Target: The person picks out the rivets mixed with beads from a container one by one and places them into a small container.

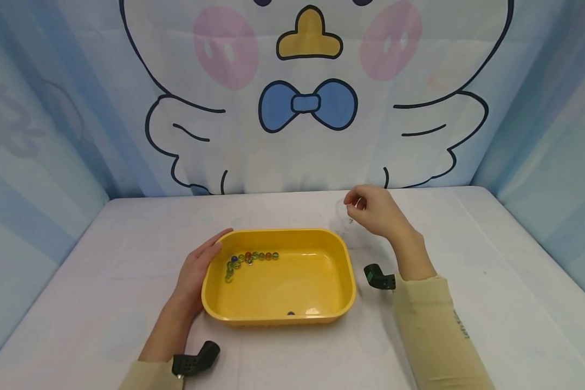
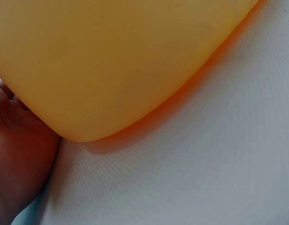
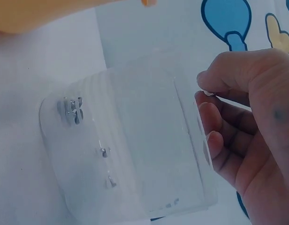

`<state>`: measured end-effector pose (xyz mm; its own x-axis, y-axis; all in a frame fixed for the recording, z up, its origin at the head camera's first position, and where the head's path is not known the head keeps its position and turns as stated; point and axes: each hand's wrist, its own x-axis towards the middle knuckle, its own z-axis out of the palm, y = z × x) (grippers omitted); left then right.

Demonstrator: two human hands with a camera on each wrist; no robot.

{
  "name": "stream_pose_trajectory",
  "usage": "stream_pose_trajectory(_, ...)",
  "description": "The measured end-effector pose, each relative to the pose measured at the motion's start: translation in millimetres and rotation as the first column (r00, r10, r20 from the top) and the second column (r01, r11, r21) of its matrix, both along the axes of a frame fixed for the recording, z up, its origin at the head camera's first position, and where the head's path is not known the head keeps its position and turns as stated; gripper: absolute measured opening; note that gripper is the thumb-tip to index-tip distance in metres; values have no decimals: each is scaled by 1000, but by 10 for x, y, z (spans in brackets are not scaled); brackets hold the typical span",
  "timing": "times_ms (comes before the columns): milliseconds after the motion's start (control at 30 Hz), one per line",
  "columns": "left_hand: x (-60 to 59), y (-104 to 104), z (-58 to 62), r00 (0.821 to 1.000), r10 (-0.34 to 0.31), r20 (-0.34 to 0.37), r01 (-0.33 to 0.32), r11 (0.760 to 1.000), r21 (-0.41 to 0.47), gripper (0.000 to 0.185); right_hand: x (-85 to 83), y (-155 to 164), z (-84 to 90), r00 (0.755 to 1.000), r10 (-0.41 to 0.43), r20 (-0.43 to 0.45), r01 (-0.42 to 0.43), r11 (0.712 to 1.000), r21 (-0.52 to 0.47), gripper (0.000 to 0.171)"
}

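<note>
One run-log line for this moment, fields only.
left hand: rests on yellow plastic tray side | right hand: holds clear plastic cup at rim | small glass marbles: in tray

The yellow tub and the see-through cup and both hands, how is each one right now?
yellow tub: upright on the table, marbles inside.
marbles: loose, bunched in the tub's far left corner.
clear cup: lifted and tipped on its side; looks empty.
left hand: flat against the tub's left side, fingers straight.
right hand: raised beyond the tub, fingers curled round the cup's rim.
</note>
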<state>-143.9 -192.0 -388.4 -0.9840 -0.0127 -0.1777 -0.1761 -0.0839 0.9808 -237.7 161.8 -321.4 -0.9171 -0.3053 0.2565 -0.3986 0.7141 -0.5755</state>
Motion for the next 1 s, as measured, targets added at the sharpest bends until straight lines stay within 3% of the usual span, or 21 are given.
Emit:
stream_pose_trajectory(600, -8, 1, -16, 1000, -6, -7, 6, 1000, 12, 47, -5, 8, -34, 1000, -27, 6, 27, 1000, 2, 11)
stream_pose_trajectory(1000, -7, 2, -5, 1000, 3, 8, -3, 1000, 7, 47, 28, -127, 19, 999, 22, -28, -23, 999, -34, 8)
